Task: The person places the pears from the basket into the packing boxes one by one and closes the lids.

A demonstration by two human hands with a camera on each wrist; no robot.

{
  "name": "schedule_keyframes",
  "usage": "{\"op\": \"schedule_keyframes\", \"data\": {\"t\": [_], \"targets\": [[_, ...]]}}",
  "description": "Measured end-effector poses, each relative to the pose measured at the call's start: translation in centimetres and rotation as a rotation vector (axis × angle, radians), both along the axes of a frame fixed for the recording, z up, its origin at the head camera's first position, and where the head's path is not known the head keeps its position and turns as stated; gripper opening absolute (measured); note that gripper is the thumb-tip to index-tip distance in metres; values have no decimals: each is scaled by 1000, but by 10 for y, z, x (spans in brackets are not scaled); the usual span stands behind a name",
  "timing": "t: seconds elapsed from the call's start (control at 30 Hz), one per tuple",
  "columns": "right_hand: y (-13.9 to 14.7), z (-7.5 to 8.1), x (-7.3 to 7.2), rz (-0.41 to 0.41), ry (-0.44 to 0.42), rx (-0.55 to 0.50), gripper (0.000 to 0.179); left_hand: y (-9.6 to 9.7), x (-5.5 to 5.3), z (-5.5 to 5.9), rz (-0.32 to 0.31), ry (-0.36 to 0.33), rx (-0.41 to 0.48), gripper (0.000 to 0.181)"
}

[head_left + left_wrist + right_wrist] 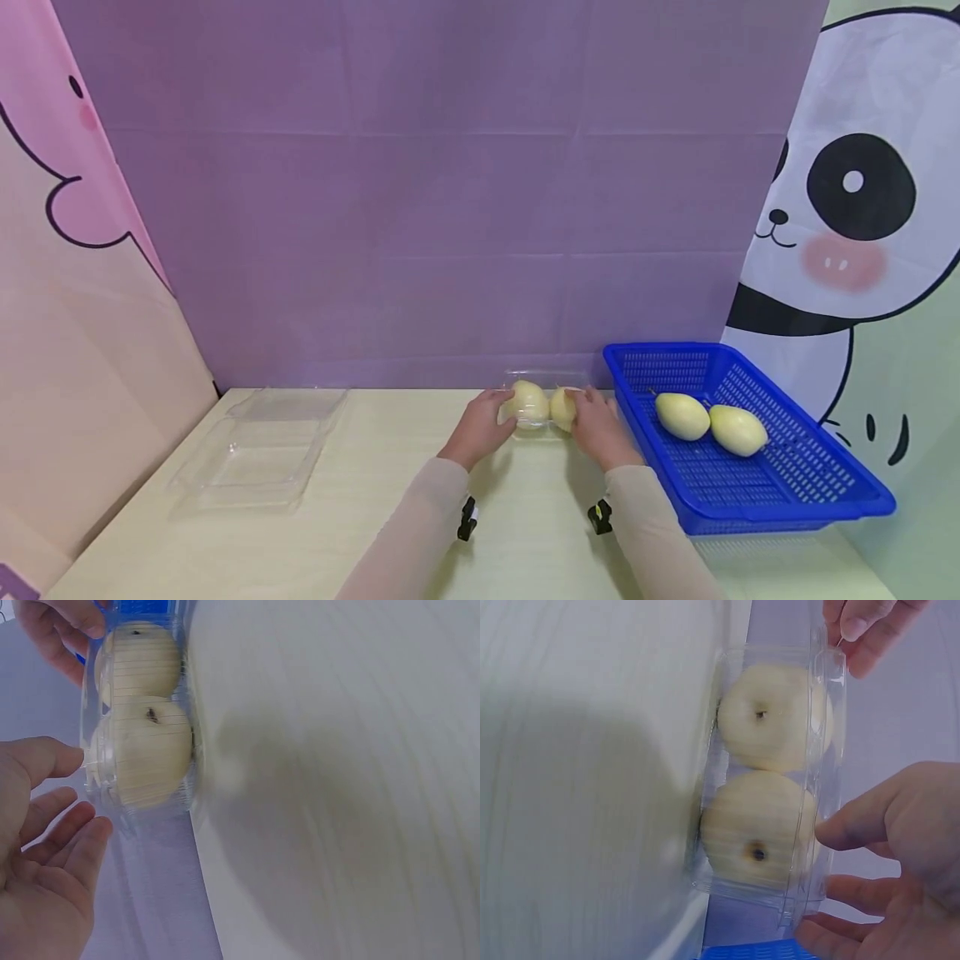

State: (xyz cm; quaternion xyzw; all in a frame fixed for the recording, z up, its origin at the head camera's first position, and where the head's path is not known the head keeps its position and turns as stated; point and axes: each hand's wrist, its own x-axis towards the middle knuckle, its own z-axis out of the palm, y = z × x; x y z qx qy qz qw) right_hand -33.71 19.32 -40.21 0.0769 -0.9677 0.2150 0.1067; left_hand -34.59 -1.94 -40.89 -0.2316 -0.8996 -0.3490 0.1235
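Two pale yellow pears sit side by side in a clear plastic box (pixel 746 892), its lid lying over them. The left pear (pixel 529 404) shows more fully in the head view; fingers partly cover the right pear (pixel 561 408). My left hand (pixel 482 427) holds the box's left end, thumb at the near edge and fingers around the corner. At the opposite end my right hand (pixel 600 429) grips the rim, its thumb on the lid edge in the right wrist view and its fingers bent round the corner.
A blue plastic basket (pixel 765 508) stands at the right with two more pears (pixel 682 416) in it. At the left of the table lies another clear plastic box (pixel 255 458). A purple cloth (pixel 465 208) hangs behind the table's back edge.
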Motion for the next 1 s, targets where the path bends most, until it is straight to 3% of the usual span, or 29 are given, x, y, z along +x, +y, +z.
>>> {"op": "schedule_keyframes", "data": {"t": [0.37, 0.8, 1.0], "targets": [[-2, 1, 8, 11, 49, 21, 39, -4, 8, 5, 8, -4, 33, 41], [-7, 8, 21, 48, 124, 42, 35, -10, 15, 10, -31, -20, 86, 35], [-7, 9, 22, 76, 210, 43, 29, -16, 17, 12, -32, -24, 88, 33]]}}
